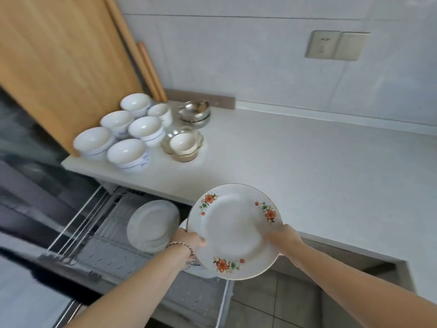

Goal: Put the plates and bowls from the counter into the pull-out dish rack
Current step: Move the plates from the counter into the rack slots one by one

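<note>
Both hands hold one flowered plate [234, 230] in the air over the right end of the pull-out dish rack [99, 233], and the plate is tilted so that its face, with three clusters of orange flowers, shows towards the camera. The left hand [189, 242] takes the rim on the side towards the rack's middle, its grip pinching the edge with the thumb on the face and the fingers hidden behind; a thin bracelet [182, 245] sits on that wrist. The right hand [283, 240] takes the opposite rim, away from the rack, and its grip pinches too, thumb laid on the face. In the rack a row of white plates [152, 224] stands on edge, leaning. Above and behind the rack runs the white table [307, 174]. On its end just over the rack is a cluster of white blue-lined bowls [125, 129], some stacked, then glass bowls [183, 143] with a small white bowl inside, and stacked metal bowls [195, 112] farther back. A wooden board [59, 55] and two rolling pins [146, 67] lean behind the bowls, and a wall socket [337, 45] sits high on the wall, far to the rack's right.
</note>
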The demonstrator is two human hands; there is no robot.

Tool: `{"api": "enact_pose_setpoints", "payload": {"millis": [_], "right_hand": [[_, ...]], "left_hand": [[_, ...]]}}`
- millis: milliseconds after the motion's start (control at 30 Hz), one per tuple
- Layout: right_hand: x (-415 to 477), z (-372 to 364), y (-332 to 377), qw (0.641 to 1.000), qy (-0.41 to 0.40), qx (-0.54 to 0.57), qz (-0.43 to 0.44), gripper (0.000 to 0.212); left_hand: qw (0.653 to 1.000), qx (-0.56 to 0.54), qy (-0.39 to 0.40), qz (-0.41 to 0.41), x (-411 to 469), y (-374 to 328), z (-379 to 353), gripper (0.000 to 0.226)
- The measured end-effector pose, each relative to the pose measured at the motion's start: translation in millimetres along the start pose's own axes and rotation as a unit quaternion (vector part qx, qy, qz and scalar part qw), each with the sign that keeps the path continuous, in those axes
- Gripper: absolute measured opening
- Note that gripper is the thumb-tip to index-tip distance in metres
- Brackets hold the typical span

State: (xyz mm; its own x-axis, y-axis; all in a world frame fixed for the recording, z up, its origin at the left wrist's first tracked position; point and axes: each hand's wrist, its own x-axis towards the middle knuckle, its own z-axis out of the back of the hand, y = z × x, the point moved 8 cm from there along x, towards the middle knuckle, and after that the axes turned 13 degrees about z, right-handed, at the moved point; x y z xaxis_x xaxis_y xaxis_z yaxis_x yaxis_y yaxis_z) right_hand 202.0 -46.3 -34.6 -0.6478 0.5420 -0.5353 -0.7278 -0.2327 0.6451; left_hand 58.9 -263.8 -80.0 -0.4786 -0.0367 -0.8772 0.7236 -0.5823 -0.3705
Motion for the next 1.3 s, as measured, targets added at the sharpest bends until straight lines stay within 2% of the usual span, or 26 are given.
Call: {"api": "enact_pose_setpoints", "payload": {"millis": [233,433,800,1000,1133,1300], "right_hand": [[6,-137,87,1.000,0.007,-0.022,0.004,0.039],[20,-212,109,0.999,0.003,0.030,-0.045,0.039],[84,-301,113,0.993,0.061,0.066,-0.077,0.042],[120,-347,107,0.988,0.083,0.056,-0.114,0.043],[151,-377,100,0.987,0.060,0.067,-0.131,0.043],[181,-411,88,0.982,-0.005,0.093,-0.165,0.056]], "left_hand": [[1.000,-0.022,-0.019,0.008,59,22,151,0.053],[0.999,0.024,-0.032,0.021,106,18,221,0.055],[0.992,0.080,-0.053,0.085,209,12,257,0.058],[0.981,0.138,-0.057,0.127,264,17,272,0.048],[0.972,0.192,-0.066,0.120,310,11,274,0.042],[0.956,0.281,-0.064,0.055,364,-16,265,0.037]]}}
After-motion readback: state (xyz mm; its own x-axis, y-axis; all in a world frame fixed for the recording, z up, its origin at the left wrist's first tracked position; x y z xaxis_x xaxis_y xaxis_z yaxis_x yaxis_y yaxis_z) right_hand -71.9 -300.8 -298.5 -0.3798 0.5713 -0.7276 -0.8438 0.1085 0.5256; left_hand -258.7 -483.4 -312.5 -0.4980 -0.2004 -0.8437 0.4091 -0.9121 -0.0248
